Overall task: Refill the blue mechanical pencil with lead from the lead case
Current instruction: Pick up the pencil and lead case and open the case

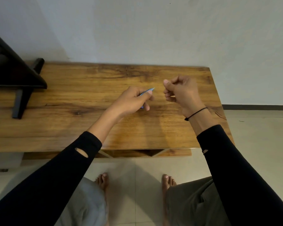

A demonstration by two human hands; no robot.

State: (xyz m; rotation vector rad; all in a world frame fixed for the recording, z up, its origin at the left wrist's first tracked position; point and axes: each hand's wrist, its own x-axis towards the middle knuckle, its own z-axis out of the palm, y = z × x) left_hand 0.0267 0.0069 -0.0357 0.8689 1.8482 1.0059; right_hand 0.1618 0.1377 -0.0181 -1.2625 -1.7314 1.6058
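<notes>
My left hand (134, 99) holds the blue mechanical pencil (148, 91) above the middle of the wooden table (72, 101). The pencil's pointed end sticks out up and to the right, toward my other hand; its lower end peeks out under the fingers. My right hand (178, 90) hovers a short way to the right with its fingers curled and the thumb against the fingertips. I cannot tell whether it pinches anything; whatever is there is too thin to see. The lead case is not in view.
A black stand (15, 79) with slanted legs sits on the table's left end. The table stands against a white wall (153, 30). The tiled floor (260, 136) lies to the right, and my bare feet (103, 181) are below the front edge.
</notes>
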